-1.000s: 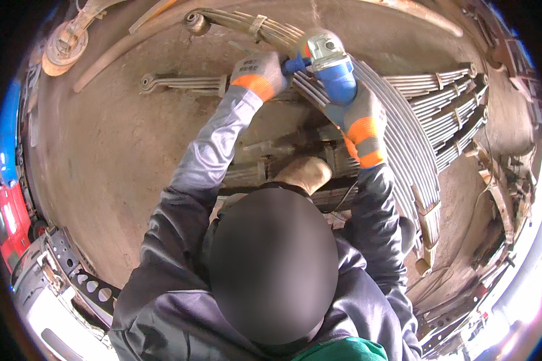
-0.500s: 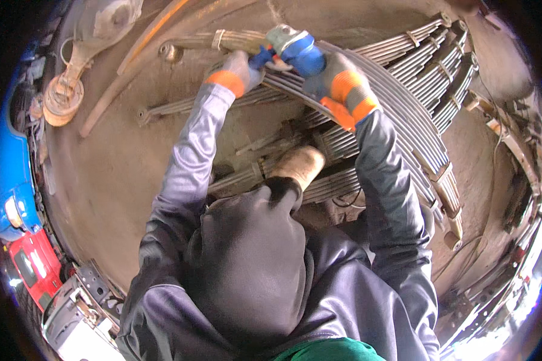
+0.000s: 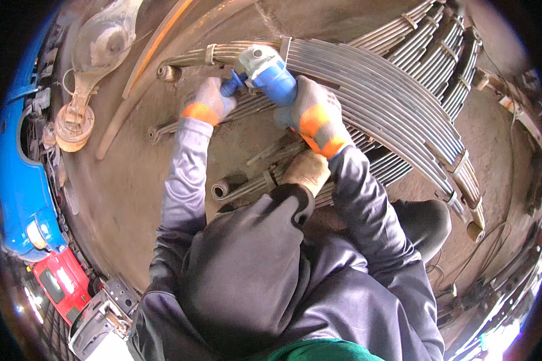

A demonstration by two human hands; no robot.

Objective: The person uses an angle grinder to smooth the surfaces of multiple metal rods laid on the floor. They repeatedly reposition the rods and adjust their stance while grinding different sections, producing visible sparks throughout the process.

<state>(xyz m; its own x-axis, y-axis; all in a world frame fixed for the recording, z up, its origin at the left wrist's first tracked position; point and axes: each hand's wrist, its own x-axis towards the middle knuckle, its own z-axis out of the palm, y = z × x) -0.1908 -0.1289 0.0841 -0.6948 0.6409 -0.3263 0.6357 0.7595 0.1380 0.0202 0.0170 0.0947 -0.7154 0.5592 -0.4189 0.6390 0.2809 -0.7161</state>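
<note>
A blue angle grinder [image 3: 273,77] with a grey metal head is held out over a large leaf spring pack [image 3: 367,78]. My left hand [image 3: 209,101], in a grey glove with an orange cuff, is closed round the grinder's blue side handle. Gloved the same way, my right hand [image 3: 314,111] grips the grinder's body from behind. The spring's curved leaves run from upper left to lower right, with clamps around them and an eye at each end. Whether the disc touches the leaves cannot be seen; the grinder's head hides it.
More leaf spring packs [image 3: 457,57] lie at the upper right, others beneath the large one. My boot [image 3: 308,170] stands close below it. An axle part [image 3: 102,48] and an orange-edged bar [image 3: 156,45] lie upper left. Blue and red vehicles [image 3: 27,180] line the left; a cable [image 3: 494,240] trails at right.
Both hands and the grinder have shifted left and slightly down along the spring in the picture. The view itself has also moved, and my right knee now shows. Both grips stay closed.
</note>
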